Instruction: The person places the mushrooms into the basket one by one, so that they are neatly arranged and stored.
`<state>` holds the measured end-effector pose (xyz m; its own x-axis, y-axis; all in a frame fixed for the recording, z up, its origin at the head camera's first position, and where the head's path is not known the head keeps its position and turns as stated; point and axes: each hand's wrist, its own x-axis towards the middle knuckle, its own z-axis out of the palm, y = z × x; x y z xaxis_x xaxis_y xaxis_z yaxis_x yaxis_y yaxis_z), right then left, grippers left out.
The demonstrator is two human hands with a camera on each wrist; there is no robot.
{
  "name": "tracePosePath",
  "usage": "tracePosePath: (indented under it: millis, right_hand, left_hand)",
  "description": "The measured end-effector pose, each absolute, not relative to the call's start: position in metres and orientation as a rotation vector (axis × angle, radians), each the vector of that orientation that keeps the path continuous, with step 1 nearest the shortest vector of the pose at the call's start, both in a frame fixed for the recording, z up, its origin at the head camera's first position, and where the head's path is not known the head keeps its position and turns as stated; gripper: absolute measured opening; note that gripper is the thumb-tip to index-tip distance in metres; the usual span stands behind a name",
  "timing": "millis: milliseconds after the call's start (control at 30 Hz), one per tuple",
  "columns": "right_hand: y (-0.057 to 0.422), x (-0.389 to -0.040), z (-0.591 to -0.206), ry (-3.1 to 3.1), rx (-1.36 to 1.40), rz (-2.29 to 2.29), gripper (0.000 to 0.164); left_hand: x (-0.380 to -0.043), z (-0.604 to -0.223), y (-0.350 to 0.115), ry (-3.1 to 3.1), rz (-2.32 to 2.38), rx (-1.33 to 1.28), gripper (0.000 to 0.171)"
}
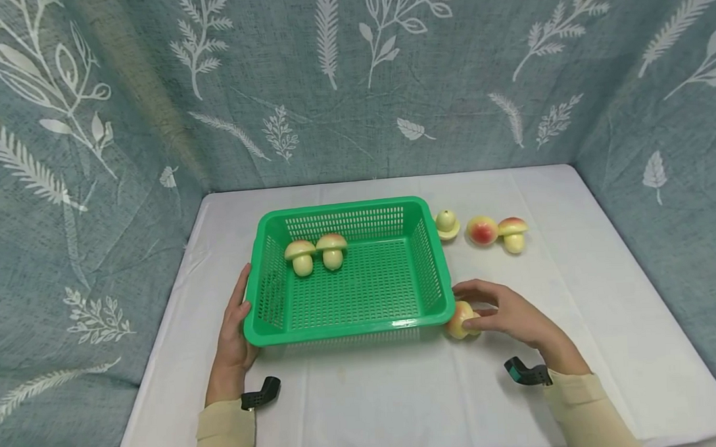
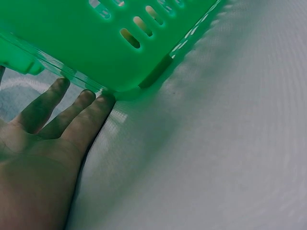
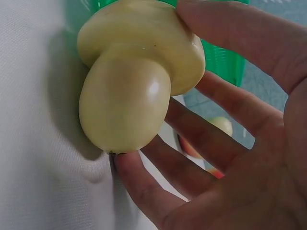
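Note:
A green plastic basket [image 1: 372, 282] with slotted walls stands on the white cloth. Two toy mushrooms, a left one [image 1: 302, 257] and a right one [image 1: 332, 251], lie inside toward its back left. My left hand [image 1: 233, 336] touches the basket's left side; in the left wrist view its straight fingers [image 2: 86, 117] meet the wall near the bottom edge. By the front right corner, my right hand [image 1: 509, 315] holds a pale yellow toy mushroom [image 3: 124, 105] with a reddish cap, thumb on the cap and fingers around the other side.
Right of the basket's back corner lie three more toy mushrooms: one stem up [image 1: 447, 224], one showing its red cap [image 1: 482, 231] and one on its side [image 1: 514, 236]. The white-covered table [image 1: 364, 401] is enclosed by a blue-grey leaf-print curtain [image 1: 355, 138].

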<state>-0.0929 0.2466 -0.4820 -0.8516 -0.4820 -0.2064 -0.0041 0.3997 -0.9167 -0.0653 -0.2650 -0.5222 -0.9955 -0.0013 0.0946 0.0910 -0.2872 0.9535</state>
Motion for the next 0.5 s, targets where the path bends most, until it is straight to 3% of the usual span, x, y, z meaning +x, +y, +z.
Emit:
tracePosePath:
  millis: [500]
  right_hand:
    - [0.2472, -0.0934, -0.4827, 2.275, -0.336, -1.362, 0.046]
  left_hand:
    - [-0.0658, -0.5250, -0.2655, -1.836, -2.485, -0.102, 0.069]
